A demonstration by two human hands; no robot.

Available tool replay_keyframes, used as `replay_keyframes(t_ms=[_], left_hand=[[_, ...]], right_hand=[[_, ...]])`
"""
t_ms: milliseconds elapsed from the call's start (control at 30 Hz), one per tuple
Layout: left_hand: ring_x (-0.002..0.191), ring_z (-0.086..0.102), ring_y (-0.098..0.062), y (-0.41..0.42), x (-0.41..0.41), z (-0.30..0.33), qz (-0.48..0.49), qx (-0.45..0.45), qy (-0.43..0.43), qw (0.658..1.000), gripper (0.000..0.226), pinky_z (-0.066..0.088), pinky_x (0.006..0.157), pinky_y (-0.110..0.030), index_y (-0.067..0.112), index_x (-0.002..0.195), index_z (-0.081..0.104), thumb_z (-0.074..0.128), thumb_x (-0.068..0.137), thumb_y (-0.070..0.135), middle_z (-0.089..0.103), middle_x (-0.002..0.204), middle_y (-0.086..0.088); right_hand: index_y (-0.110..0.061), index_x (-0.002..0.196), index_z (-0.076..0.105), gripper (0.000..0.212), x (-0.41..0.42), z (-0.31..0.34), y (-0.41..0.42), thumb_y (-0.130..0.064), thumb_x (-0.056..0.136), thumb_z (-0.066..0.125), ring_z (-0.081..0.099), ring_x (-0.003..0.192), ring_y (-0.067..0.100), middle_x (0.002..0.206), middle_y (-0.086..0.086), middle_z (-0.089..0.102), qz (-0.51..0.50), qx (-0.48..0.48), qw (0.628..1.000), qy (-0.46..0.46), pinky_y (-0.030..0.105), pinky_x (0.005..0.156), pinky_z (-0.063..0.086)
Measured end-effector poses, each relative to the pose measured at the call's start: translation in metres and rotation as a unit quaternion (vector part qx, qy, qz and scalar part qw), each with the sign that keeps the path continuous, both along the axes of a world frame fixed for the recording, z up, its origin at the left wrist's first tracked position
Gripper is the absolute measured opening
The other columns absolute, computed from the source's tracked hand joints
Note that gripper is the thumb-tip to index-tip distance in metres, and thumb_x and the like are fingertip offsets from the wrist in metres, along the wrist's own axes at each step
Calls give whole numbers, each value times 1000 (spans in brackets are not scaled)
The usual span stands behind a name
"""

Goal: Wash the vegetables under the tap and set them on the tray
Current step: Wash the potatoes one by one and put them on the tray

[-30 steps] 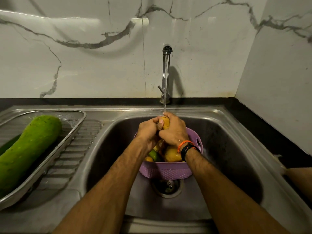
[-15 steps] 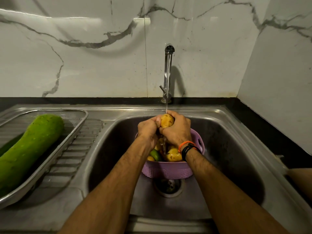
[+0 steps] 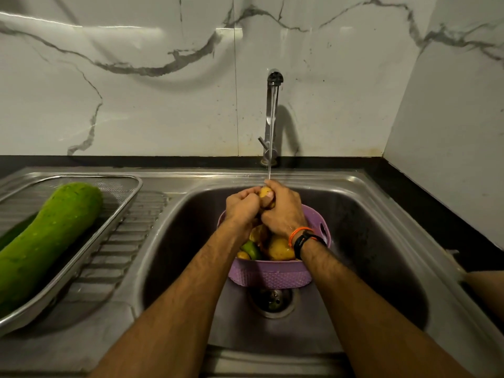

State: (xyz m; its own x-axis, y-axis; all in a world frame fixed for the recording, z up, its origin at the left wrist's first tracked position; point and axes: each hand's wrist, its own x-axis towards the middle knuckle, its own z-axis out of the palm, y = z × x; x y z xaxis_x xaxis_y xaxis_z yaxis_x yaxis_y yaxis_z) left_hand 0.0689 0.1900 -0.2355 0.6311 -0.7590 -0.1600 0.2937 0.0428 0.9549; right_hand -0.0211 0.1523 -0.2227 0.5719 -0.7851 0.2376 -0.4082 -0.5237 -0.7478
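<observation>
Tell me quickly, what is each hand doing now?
Left hand: closed around the potato under the tap water.
Right hand: also gripping the same potato.

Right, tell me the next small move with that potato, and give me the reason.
Probably carry the potato left and set it on the tray beside the green gourd. Both the left hand and right hand already grip it under the running tap, and more vegetables wait in the purple basket.

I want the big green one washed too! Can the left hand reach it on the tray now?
Probably not yet. The left hand is busy gripping the potato with the right hand under the water. Nothing blocks the way to the gourd.
</observation>
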Motion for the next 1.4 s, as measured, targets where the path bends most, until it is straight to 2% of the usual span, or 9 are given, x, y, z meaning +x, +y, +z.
replay_keyframes(t_ms=[133, 367, 533, 733, 833, 933, 1133, 1233, 1400], left_hand=[[94, 67, -22, 6, 0, 5, -44, -14, 37, 998, 24, 56, 66, -29, 8, 114, 71, 61, 91, 5, 73, 98, -10], [104, 66, -25, 6, 6, 8, -36, -51, 93, 994, 32, 58, 80, -35, 5, 125, 64, 54, 95, -1, 69, 114, -16], [98, 67, -24, 5, -5, 11, 6, -44, 72, 996, 28, 59, 75, -34, 7, 115, 68, 52, 95, -3, 70, 102, -13], [89, 67, -23, 5, -6, 11, 30, -28, 45, 998, 23, 60, 78, -38, 10, 93, 72, 54, 93, -5, 71, 90, -11], [95, 68, -24, 3, -4, 10, 19, -30, 54, 998, 23, 59, 81, -38, 9, 104, 72, 53, 94, -2, 72, 99, -14], [107, 66, -30, 4, 3, 8, -35, -11, 35, 999, 29, 57, 89, -44, 10, 117, 69, 52, 96, -1, 69, 114, -18], [80, 67, -22, 2, -7, 12, 45, 4, 59, 997, 21, 59, 62, -32, 5, 96, 73, 54, 92, -3, 70, 85, -13], [85, 67, -23, 3, -5, 11, 27, 7, 59, 998, 19, 57, 64, -32, 7, 92, 73, 57, 91, -2, 71, 87, -13], [80, 67, -23, 0, -8, 12, 70, 3, 95, 993, 16, 56, 61, -33, 8, 86, 72, 59, 91, -1, 71, 83, -12]], right_hand=[[-17, 141, 48, 71, 0, 0, -2, 7, 76, 62, 54, 121, 21, 135, 8, 56, 9, 26, 1000, -13, 16, 90, 40], [-23, 145, 45, 67, -2, 4, -1, -5, 84, 68, 51, 125, 20, 140, 6, 52, 4, 8, 999, -34, 12, 90, 35], [-14, 131, 58, 48, -5, 5, 2, 1, 85, 63, 49, 95, 6, 122, 7, 61, -25, -8, 999, -38, 10, 81, 36], [-20, 142, 48, 61, 0, 3, 3, -7, 85, 65, 53, 122, 23, 138, 10, 52, -23, 12, 999, -22, 18, 94, 39], [-18, 136, 55, 54, -3, 4, 1, -5, 85, 66, 53, 105, 13, 130, 8, 57, -46, 5, 998, -46, 17, 87, 39], [-26, 139, 51, 66, -4, 3, -4, -11, 79, 73, 52, 118, 19, 135, 7, 55, -23, 16, 999, -22, 21, 93, 41], [-18, 133, 58, 54, -1, 3, 0, -7, 82, 70, 57, 114, 20, 127, 6, 61, -46, -10, 998, -34, 19, 89, 41], [-24, 142, 49, 69, 2, 1, -2, -7, 79, 69, 53, 123, 23, 139, 8, 53, -25, 18, 1000, -1, 18, 91, 36], [-17, 131, 60, 47, 3, 0, 2, -8, 86, 69, 60, 112, 18, 123, 6, 64, -66, -4, 996, -66, 22, 91, 47]])
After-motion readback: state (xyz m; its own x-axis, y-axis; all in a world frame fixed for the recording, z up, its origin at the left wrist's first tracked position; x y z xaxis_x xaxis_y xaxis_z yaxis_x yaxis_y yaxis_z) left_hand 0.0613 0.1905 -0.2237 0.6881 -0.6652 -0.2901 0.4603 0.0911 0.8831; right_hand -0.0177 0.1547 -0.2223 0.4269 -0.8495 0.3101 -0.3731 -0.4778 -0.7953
